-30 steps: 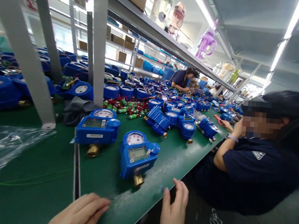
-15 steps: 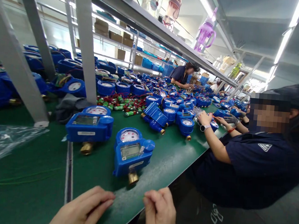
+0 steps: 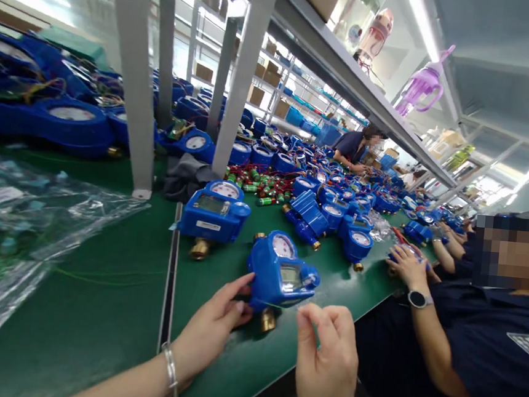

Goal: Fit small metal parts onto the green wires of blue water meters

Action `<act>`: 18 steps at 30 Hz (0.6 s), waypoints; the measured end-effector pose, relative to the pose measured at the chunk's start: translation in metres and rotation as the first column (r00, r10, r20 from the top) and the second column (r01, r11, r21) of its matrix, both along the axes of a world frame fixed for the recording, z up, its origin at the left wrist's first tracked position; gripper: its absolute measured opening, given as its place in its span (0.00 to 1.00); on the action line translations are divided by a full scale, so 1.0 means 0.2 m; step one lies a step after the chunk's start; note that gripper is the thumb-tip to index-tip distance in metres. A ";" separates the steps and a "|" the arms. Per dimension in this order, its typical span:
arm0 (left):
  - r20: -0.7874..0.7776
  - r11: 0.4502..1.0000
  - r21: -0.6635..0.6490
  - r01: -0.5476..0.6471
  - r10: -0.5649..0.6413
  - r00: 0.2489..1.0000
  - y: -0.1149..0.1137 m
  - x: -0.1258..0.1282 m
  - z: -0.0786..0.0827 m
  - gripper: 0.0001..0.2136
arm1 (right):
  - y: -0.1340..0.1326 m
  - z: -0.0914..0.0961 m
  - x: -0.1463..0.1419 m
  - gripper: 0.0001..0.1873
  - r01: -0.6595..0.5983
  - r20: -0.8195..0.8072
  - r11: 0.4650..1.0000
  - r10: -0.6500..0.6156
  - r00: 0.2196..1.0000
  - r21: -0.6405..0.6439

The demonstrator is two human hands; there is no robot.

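A blue water meter (image 3: 267, 279) with a round dial, a small display and a brass fitting stands tilted on the green table, close in front of me. My left hand (image 3: 224, 315) grips its left side, the fingers partly hidden behind the housing. To the right of the fitting, my right hand (image 3: 328, 346) is closed in a pinch on a thin green wire (image 3: 280, 305), which runs across the meter's lower front. Where the wire's other end goes I cannot make out. A second blue meter (image 3: 211, 218) sits behind and to the left, touched by neither hand.
At left lies a clear plastic bag (image 3: 92, 208) of green wires with light-blue tags. Grey posts (image 3: 138, 82) hold up a shelf (image 3: 350, 64). Several meters and green batteries (image 3: 269, 193) fill the back. A co-worker (image 3: 480, 328) sits at right, hands on a meter.
My left hand has moved forward onto the meter, which is now turned and tilted. My right hand has come up near its front. The view has swung left.
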State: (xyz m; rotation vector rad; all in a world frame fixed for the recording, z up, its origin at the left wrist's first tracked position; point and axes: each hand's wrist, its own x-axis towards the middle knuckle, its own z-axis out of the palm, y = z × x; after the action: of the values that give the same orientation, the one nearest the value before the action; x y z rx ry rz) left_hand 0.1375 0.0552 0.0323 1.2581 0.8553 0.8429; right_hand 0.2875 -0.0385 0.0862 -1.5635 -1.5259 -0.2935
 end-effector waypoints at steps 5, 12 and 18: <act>-0.259 0.946 0.269 0.182 -0.111 0.959 0.00 0.04 -0.06 0.21 | 0.08 0.07 0.08 0.06 0.028 0.044 0.987 -0.021 0.999 -0.158; -0.315 0.947 0.253 0.196 -0.111 0.942 0.10 0.09 0.00 0.14 | 0.16 0.06 0.24 0.09 -0.028 -0.217 0.960 -0.034 0.976 -0.277; -0.300 0.914 0.298 0.277 -0.186 0.936 0.15 0.10 -0.04 0.13 | 0.14 0.10 0.27 0.11 0.017 -0.101 0.913 -0.063 0.993 -0.407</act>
State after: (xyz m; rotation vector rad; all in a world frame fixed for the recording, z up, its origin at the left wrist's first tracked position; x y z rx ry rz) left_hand 0.1584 0.0845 0.0248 1.7695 0.7690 0.6503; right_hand 0.3419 -0.0105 0.1061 -1.9004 -1.5323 0.0995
